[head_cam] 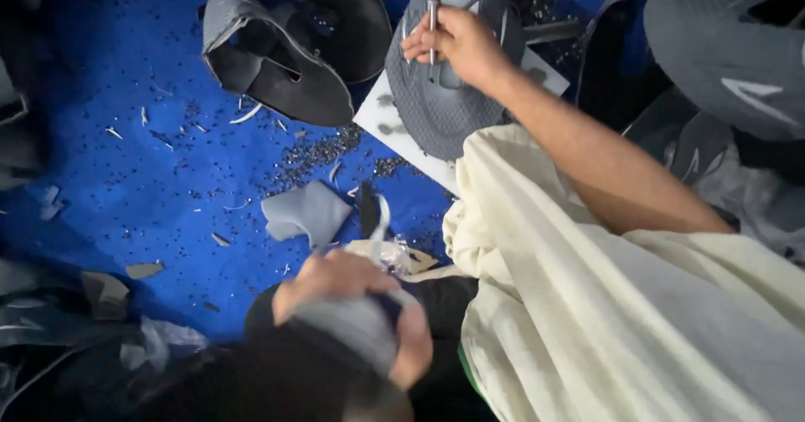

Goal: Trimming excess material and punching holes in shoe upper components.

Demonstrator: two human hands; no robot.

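1. Lower centre: left hand w/ fingers curled tight round a grey fabric piece, over the dark lap.
2. Centre: grey scrap on the blue sheet, near that hand.
3. Top centre: right hand, fingers pinching a metal punch upright on a grey upper, white board beneath.

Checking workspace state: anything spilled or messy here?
Yes. Small dark punched bits and pale offcut slivers are strewn across the blue surface, thickest beside the white board. Nothing looks damaged.
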